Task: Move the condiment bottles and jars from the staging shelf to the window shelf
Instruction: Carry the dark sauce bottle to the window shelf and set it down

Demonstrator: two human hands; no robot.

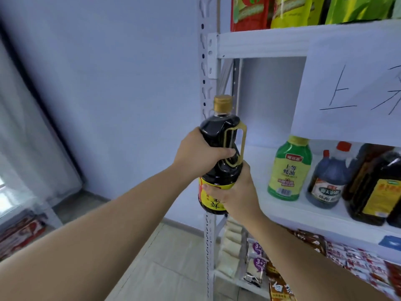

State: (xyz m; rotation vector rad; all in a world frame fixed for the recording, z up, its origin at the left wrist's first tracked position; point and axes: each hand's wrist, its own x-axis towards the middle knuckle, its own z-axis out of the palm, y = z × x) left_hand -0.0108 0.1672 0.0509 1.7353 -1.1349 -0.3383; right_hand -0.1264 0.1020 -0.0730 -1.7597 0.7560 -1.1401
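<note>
1. I am holding the soy bottle (pixel 221 155) upright in the middle of the frame. It is in the air, in front of the rack's white post (pixel 206 72), and is not resting on any shelf.
2. My left hand (pixel 201 153) is gripping the bottle's dark shoulder. Its fingers (pixel 223 152) are clamped round the bottle beside the gold handle, with the thumb lying across the front.
3. My right hand (pixel 238 192) is gripping the lower body. Its fingers (pixel 209 189) are curling tight over the yellow label.
4. The gold cap is pointing up, just left of the rack's inner corner.
5. At middle right, the white shelf (pixel 303 205) is carrying a green bottle (pixel 288 170). A red-capped bottle (pixel 327 183) is standing just beside it, and two dark bottles (pixel 368 185) are crowding the right edge.
6. A paper sign (pixel 351 88) with handwritten strokes is hanging over the upper right, hiding the space above those bottles.
7. Bright bags (pixel 282 11) are standing on the top board.
8. Packets (pixel 358 257) are filling the level below, at lower right.
9. A pale curtain (pixel 26 127) is hanging along the left edge.
10. Floor tiles (pixel 173 257) are showing between my forearms.
</note>
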